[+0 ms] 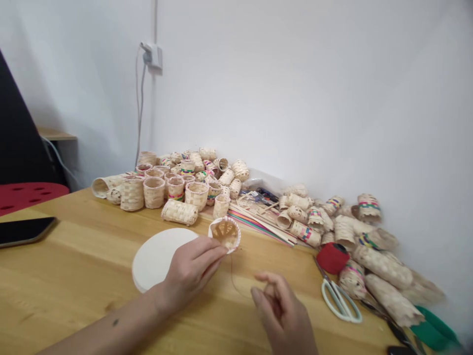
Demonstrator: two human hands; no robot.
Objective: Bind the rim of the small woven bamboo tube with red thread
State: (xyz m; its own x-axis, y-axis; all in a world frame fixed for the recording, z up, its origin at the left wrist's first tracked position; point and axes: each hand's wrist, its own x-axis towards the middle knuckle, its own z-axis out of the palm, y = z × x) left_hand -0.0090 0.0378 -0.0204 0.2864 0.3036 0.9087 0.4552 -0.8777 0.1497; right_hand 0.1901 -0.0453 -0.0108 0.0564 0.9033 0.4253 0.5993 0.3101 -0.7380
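Note:
A small woven bamboo basket [226, 232] is held in my left hand [192, 262], its open mouth facing me and red thread wound along the rim. From that rim a thin red thread [232, 276] hangs down and bends across to my right hand [283, 310]. My right hand is a little apart from the basket, fingers curled, with the thread running to the thumb. Whether a needle is in those fingers cannot be made out. Beneath and beside my left hand lies a round white disc [158, 259] on the wooden table [92, 276].
Many woven baskets [155, 192] crowd the table's back. Coloured strips [262, 224] lie in the middle. At right are white-handled scissors [340, 301], a red spool-like thing [332, 258] and a green-handled tool [436, 330]. A phone [25, 230] lies at left.

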